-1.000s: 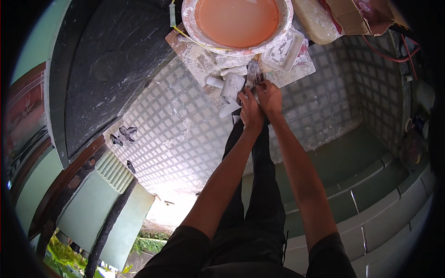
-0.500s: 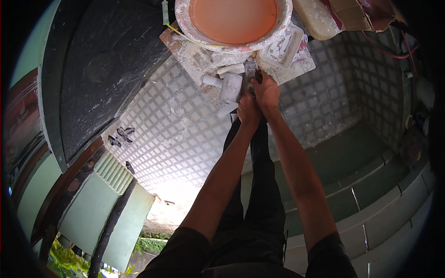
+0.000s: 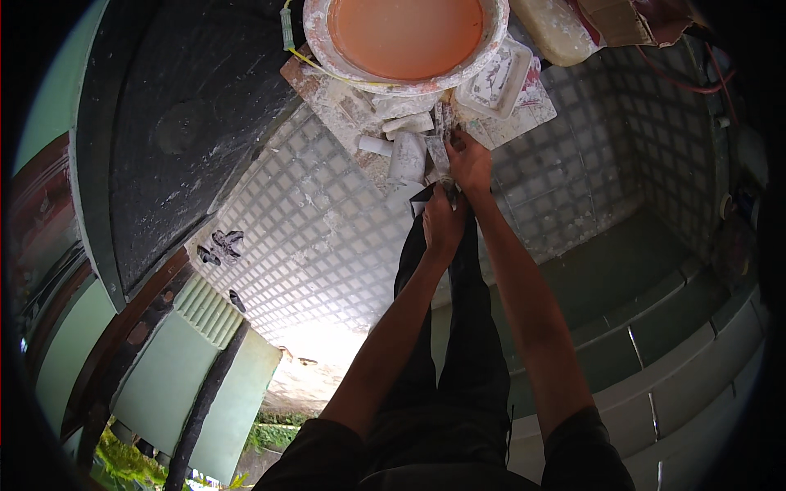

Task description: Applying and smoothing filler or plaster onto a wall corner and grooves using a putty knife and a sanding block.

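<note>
Your left grip [image 3: 444, 221] is closed round the near end of a grey blade [image 3: 437, 154], apparently to steady it pointing away from you. Your right grip [image 3: 472, 164] curls just beside it; I cannot tell whether it grasps anything. Beyond both grips, the basin [image 3: 498, 42] rests on the surface [image 3: 536, 113], probably for easy reach.

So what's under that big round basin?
A splattered board and a whitish tray show past the rim of the basin; whatever lies directly beneath is covered from view.
</note>
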### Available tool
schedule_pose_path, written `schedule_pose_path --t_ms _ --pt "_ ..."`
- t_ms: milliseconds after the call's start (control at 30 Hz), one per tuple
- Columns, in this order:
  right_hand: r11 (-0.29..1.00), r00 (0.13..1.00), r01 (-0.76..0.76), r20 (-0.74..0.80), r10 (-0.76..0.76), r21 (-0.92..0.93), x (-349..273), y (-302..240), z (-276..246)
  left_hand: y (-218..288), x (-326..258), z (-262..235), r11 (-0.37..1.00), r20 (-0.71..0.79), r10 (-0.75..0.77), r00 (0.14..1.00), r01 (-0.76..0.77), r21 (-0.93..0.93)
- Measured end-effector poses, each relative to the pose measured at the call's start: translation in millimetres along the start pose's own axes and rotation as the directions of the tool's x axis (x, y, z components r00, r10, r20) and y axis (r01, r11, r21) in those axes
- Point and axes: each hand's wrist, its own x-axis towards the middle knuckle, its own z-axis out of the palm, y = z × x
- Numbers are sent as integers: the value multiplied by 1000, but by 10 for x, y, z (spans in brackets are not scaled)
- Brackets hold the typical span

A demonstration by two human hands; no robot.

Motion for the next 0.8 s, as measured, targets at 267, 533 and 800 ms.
schedule_pose_path --t_ms 267,533,800 --pt "967 998 -55 -12 54 -250 93 -74 83 -19 -146 -117 998 24 36 999 -35 -54" --pt "991 1000 4 6 -3 -135 -164 -50 94 -152 -148 -231 993 -23 72 997 -74 -94" --pt "955 995 28 -87 -56 -294 -245 1 123 -286 -247 -267 981 18 125 992 -121 -153"
